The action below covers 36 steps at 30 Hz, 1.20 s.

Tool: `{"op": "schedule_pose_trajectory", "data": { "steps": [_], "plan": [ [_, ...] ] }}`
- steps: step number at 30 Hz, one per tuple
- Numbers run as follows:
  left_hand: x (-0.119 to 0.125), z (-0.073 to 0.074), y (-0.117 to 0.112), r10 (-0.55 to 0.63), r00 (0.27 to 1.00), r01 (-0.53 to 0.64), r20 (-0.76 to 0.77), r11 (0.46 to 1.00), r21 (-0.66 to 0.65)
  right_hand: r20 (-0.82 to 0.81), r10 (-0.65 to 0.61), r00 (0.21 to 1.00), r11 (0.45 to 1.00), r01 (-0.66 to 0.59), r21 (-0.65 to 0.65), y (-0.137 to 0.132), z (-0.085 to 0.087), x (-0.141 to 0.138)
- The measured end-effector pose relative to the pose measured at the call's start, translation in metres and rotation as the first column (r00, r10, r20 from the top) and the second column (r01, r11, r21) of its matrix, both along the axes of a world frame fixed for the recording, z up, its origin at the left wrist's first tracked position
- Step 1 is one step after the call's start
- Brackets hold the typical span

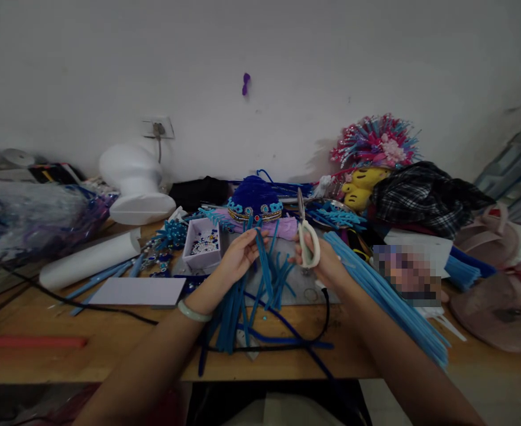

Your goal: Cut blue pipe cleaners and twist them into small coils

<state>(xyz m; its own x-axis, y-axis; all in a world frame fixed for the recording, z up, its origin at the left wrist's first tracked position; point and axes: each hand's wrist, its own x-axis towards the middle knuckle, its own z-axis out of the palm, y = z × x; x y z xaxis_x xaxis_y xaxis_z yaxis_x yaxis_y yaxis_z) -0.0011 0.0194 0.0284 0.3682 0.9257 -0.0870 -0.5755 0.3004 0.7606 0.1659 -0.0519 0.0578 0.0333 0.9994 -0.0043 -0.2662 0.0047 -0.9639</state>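
Grip, left hand [242, 254]: fingertips pinched together on a few slim blue strips [265, 266], their free ends hanging below. You hold them near the top, apparently so that the lengths fall loose and each can be told apart.

Grip, right hand [326, 260]: closed about the pale handles of the scissors [308, 244], blades pointing upward. Held so, the tips stand off from the strips (whether the blades are parted is too blurred to tell).

Location of the strips: in front of you, between your two hands, above a loose heap of blue lengths [227, 325], fuzzy and pliant-looking, like chenille stems.

To your right: a bundle of long blue stems [388, 302], laid nearly parallel, probably to keep them straight and near.

Behind your hands: one dark-blue headpiece [255, 195], domed and plush-looking, its band set with round ornaments; beside it, lilac strips [284, 229], flat and matt.

To your left: one pale open box [202, 262], square-sided, its walls likely keeping the small beads [207, 244] from rolling; one white display stand [131, 171], smooth and rounded.

Support: a wooden table [131, 355], grain visible.
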Motion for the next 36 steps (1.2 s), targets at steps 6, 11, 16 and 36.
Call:
{"op": "schedule_pose_trajectory", "data": {
  "steps": [6,11,16,36],
  "plan": [
    [-0.004,0.001,0.006,0.03,1.0,-0.031,0.002,0.999,0.043,-0.371,0.558,0.742,0.775,-0.626,-0.086,-0.02,-0.009,-0.023],
    [-0.004,0.001,0.007,0.018,1.0,-0.018,-0.001,0.997,0.07,-0.349,0.577,0.738,0.748,-0.65,-0.138,-0.02,-0.015,-0.026],
    [-0.001,0.001,0.004,0.029,0.999,-0.028,-0.035,0.999,0.018,-0.325,0.558,0.764,0.781,-0.616,-0.107,-0.018,-0.017,-0.027],
    [0.009,-0.004,-0.014,-0.158,0.979,0.165,-0.127,0.985,0.05,-0.117,0.323,0.939,0.934,-0.336,-0.122,-0.017,-0.035,-0.047]
  ]
}}
